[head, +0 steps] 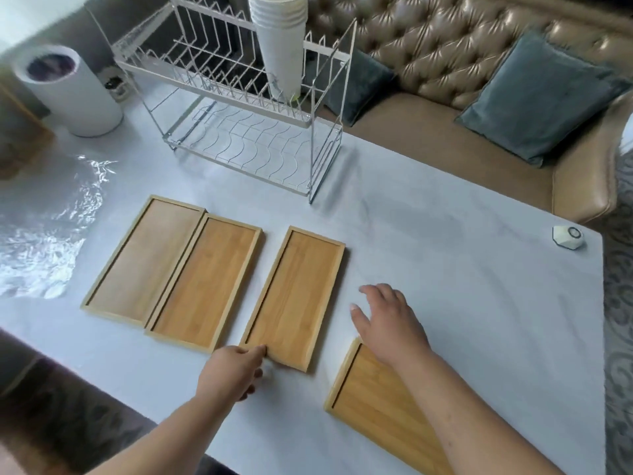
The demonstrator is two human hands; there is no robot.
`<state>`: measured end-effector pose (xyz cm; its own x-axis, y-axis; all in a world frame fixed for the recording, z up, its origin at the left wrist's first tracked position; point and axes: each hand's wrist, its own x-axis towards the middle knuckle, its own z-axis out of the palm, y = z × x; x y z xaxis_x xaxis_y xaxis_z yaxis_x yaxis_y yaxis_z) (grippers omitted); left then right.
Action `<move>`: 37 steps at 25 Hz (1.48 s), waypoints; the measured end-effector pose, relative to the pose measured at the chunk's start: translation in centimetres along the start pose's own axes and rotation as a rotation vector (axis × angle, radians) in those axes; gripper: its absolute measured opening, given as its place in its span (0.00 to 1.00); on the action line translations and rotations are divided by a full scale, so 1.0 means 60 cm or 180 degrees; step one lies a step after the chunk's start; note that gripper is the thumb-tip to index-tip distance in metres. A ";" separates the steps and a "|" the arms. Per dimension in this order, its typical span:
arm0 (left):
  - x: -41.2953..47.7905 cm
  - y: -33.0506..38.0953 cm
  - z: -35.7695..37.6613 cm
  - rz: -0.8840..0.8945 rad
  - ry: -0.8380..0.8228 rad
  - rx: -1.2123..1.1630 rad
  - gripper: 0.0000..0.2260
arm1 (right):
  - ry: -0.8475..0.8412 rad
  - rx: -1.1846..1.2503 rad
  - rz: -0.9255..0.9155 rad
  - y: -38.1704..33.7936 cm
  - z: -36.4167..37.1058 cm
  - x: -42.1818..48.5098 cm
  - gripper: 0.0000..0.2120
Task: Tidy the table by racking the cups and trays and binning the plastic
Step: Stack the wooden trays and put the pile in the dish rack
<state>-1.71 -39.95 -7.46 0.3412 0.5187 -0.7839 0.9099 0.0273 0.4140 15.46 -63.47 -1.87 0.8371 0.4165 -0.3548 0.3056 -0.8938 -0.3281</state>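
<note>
Several flat bamboo trays lie on the grey table. My left hand (230, 371) pinches the near edge of the middle tray (296, 289). My right hand (387, 320) hovers open, fingers spread, over the table just right of that tray, its wrist above the nearest tray (380, 406). Two more trays (147, 258) (209, 282) lie side by side to the left, touching. A stack of white cups (281, 39) stands in the upper tier of the white wire rack (239, 132) at the back. Crumpled clear plastic (44, 241) lies at the table's left.
A white round bin (68, 90) stands at the back left beside the rack. A small white puck-shaped device (568, 237) sits near the table's right edge. A tufted sofa with grey cushions (541, 97) runs behind the table.
</note>
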 end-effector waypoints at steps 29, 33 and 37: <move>-0.083 0.114 0.071 0.1425 0.0559 0.0458 0.16 | 0.1033 0.1328 0.1219 0.165 -0.047 -0.142 0.11; -0.126 0.091 0.131 0.2155 0.0657 0.1618 0.20 | 0.0643 0.1012 0.1793 0.231 -0.002 -0.284 0.19; -0.148 0.066 0.176 0.2492 0.0519 0.2169 0.19 | 0.0430 0.0843 0.1942 0.254 0.041 -0.357 0.19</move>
<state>1.35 -53.45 -3.75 0.9017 0.2939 -0.3170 0.4065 -0.8259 0.3906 1.06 -85.61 -1.39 0.8790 -0.1895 -0.4375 -0.3466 -0.8842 -0.3132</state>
